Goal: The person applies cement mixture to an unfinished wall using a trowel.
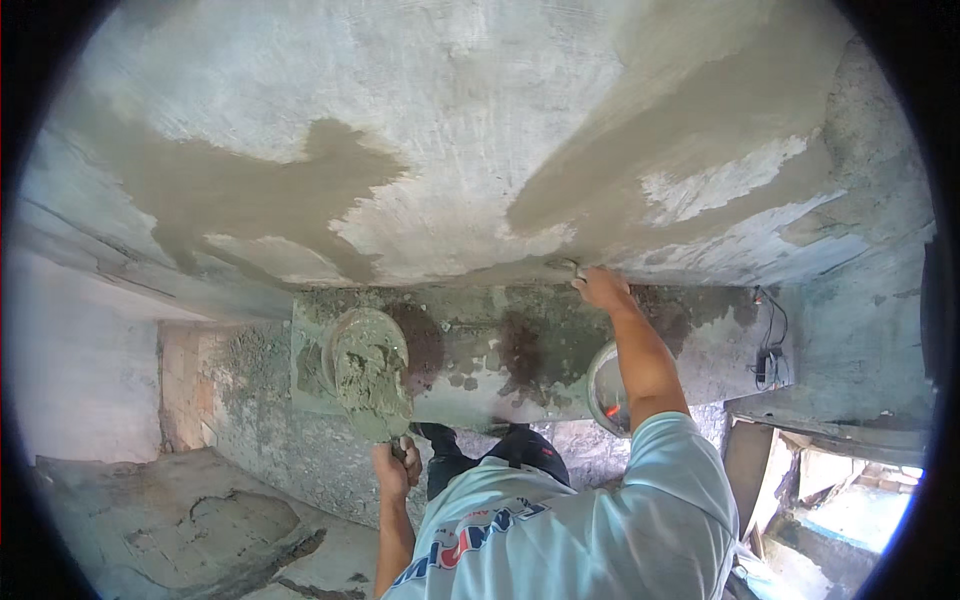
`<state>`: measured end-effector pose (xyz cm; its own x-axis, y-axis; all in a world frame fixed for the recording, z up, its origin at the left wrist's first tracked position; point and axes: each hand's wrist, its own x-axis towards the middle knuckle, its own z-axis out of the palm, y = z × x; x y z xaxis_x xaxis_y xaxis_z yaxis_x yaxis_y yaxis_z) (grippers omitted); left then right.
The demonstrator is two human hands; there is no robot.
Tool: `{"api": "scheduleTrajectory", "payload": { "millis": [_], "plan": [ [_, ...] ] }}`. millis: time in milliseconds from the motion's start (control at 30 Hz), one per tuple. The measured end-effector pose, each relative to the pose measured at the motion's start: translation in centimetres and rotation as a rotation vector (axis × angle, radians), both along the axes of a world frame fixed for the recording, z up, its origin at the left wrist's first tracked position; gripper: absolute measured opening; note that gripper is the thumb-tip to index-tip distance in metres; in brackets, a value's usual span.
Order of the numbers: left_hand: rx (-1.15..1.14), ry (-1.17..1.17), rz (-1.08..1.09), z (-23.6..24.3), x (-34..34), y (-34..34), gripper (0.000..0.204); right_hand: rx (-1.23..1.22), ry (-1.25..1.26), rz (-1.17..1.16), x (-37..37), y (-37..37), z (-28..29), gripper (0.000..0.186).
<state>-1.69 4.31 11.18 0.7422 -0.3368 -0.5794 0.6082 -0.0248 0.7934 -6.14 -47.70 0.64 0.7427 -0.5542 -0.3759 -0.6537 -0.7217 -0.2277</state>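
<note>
My right hand (603, 288) reaches up to the base of the wall, closed around a trowel (566, 266). The trowel's blade is against the wall, at the edge of a wet grey mortar patch (640, 160). Lower left, my left hand (398, 466) is closed on the short handle of a mortar-loaded trowel (385, 425), its blade largely hidden under the mortar. That heap of grey mortar (368, 372) overlaps a round pale bucket (343, 328), so where one ends and the other begins is hard to see.
Another darker mortar patch (250, 195) spreads over the left of the wall. A second round bucket (594, 395) with something orange in it stands beside my right forearm. Black cables and a small black box (768, 365) lie on the wet-stained ledge (470, 390) at right.
</note>
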Motion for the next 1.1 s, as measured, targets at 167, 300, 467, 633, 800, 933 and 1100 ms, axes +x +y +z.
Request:
{"api": "scheduleTrajectory", "payload": {
  "millis": [167, 300, 467, 633, 800, 933, 1100],
  "plan": [
    [0.014, -0.019, -0.004, -0.5, -0.3, 0.7, 0.047, -0.059, 0.063, -0.077, -4.2, -2.6, -0.7, 0.043],
    [0.019, 0.008, 0.016, -0.7, -0.4, 1.1, 0.046, -0.111, 0.102, -0.14, -7.6, -3.9, 0.2, 0.047],
    [-0.019, 0.063, 0.021, -1.9, 0.1, 1.3, 0.047, -0.071, 0.197, 0.05, -4.6, -0.5, -0.3, 0.046],
    [-0.012, 0.001, -0.021, -1.2, 0.2, 0.4, 0.045, -0.151, -0.051, 0.077, 0.1, 4.1, -3.4, 0.03],
    [0.005, -0.03, -0.053, 0.2, 0.0, -0.4, 0.042, -0.084, -0.064, 0.055, -0.2, 2.7, -3.5, 0.039],
    [-0.038, 0.009, -0.004, -0.8, 0.1, 0.3, 0.041, -0.188, -0.21, 0.004, -1.6, 2.0, -3.2, 0.042],
    [-0.02, 0.015, -0.058, -1.3, 1.0, 0.2, 0.045, -0.152, -0.401, -0.13, -4.0, 2.3, -0.6, 0.042]
  ]
}}
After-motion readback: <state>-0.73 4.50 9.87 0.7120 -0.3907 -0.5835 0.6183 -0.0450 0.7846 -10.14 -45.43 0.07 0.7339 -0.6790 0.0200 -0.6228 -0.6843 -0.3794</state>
